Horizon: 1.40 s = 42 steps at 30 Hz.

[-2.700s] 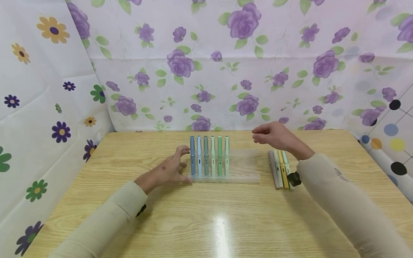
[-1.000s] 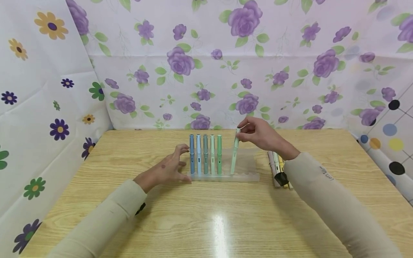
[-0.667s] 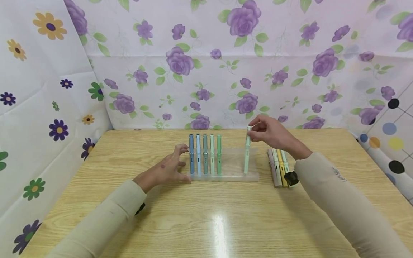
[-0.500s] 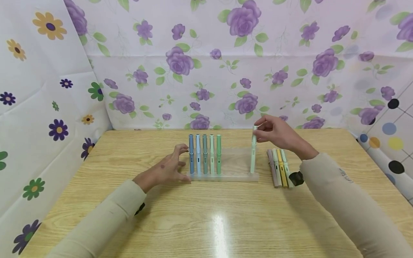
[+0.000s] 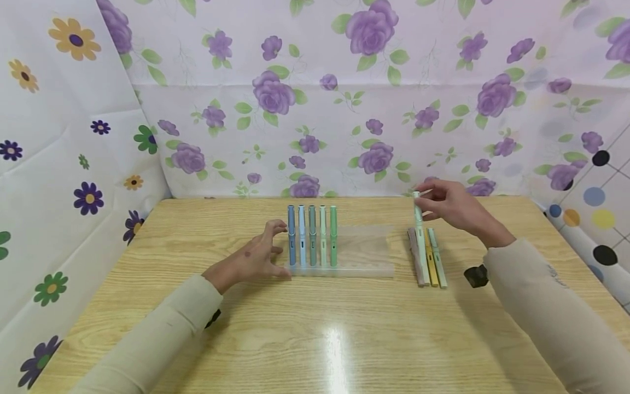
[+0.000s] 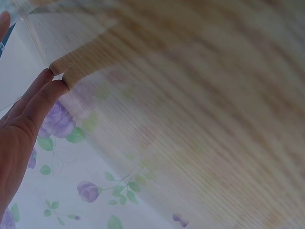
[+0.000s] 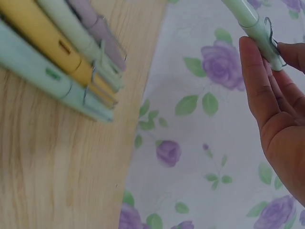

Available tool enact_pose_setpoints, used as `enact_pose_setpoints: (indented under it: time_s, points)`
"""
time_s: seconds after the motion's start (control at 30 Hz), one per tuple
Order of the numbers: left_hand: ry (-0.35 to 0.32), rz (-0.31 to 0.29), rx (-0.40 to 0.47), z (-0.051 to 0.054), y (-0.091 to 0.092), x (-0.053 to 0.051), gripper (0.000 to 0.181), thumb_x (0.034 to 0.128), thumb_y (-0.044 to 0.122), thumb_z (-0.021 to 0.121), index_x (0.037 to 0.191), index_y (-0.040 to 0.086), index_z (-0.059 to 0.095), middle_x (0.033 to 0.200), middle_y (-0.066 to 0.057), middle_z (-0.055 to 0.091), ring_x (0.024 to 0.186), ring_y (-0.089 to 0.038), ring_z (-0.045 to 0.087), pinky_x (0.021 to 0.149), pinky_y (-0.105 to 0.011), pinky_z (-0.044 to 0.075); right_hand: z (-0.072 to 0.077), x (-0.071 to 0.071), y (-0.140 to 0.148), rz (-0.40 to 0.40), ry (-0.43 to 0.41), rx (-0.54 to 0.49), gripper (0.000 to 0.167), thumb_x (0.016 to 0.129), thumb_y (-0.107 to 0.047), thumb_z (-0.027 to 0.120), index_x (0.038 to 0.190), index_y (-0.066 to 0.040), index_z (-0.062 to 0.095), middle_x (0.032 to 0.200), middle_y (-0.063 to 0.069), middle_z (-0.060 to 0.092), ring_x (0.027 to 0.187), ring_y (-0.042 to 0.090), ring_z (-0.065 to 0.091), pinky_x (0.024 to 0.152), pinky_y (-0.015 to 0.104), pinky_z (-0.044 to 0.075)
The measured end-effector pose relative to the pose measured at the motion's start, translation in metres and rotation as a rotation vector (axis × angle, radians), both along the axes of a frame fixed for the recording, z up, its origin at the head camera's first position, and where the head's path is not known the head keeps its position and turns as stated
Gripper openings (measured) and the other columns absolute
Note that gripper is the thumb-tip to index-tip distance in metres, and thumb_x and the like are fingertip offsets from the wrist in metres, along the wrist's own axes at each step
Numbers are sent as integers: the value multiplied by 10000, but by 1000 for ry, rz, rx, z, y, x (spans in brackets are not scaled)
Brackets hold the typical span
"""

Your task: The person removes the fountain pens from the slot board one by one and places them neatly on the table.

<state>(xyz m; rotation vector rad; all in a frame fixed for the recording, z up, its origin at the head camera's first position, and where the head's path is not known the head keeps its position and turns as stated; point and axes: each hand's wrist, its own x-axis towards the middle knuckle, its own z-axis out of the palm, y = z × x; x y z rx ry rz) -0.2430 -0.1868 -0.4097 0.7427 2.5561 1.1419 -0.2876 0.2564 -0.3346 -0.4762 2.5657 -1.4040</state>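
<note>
My right hand (image 5: 454, 206) pinches a pale green capped pen (image 5: 420, 232) near its clip end, between thumb and fingers. That pen hangs nearly upright over a row of lying pens, hiding part of them. My left hand (image 5: 252, 261) rests at the left end of a clear pen rack (image 5: 366, 271), thumb toward the front and fingers toward the back, spread apart. Several blue and green pens (image 5: 312, 235) stand in the rack's left part. In the left wrist view, the left fingers (image 6: 40, 98) reach out fairly straight; what their tips touch is unclear.
Right of the rack lie a mauve pen (image 5: 415, 254), a yellow pen (image 5: 431, 265), a mint pen (image 5: 437, 262) and another pale green pen (image 7: 71, 31), side by side. Floral cloth (image 5: 315, 109) hangs behind the wooden table (image 5: 275, 328).
The right hand took the rightmost pale green pen from its place in the row, carried it right along the rack, and now has it over the lying pens. The left hand stayed put.
</note>
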Motion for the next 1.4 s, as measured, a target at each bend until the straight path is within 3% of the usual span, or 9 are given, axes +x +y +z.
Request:
enact_pose_setpoints:
  time_s: [0.23,0.53,0.77,1.2,1.4]
  points:
    - [0,4,-3,0,1,-1,967,794,139,868,1424,151,135,1566,-230,249,1216,-472,556,942,-518,522,-10,1,23,-64,-11,49,520,1035,-261,581,1421,62,450,1181,248,610,927,149,680,794,353,597]
    - [5,11,-17,1,2,0,980,792,145,873,1434,154,132,1563,-223,249,1216,-468,558,949,-522,517,-23,-1,44,-106,-27,99,555,1038,-304,568,1432,69,449,1193,268,612,956,238,698,799,353,596]
    - [6,10,-17,3,2,-1,981,795,143,870,1436,151,128,1565,-217,251,1217,-461,560,971,-535,498,-34,-1,55,-107,-61,100,567,1042,-283,565,1449,83,416,1272,303,555,1006,300,686,856,438,576]
    - [1,16,-12,2,1,-1,972,793,145,872,1426,152,135,1561,-217,259,1217,-471,556,968,-543,498,-64,-4,69,-113,-183,88,583,1054,-273,541,1457,114,376,1357,355,483,1058,340,662,853,415,579]
    - [18,19,-27,1,1,0,967,792,147,873,1421,152,137,1561,-216,267,1209,-458,568,981,-540,489,-76,-9,71,-106,-218,116,553,1045,-205,554,1419,168,390,1195,296,619,916,245,694,776,374,598]
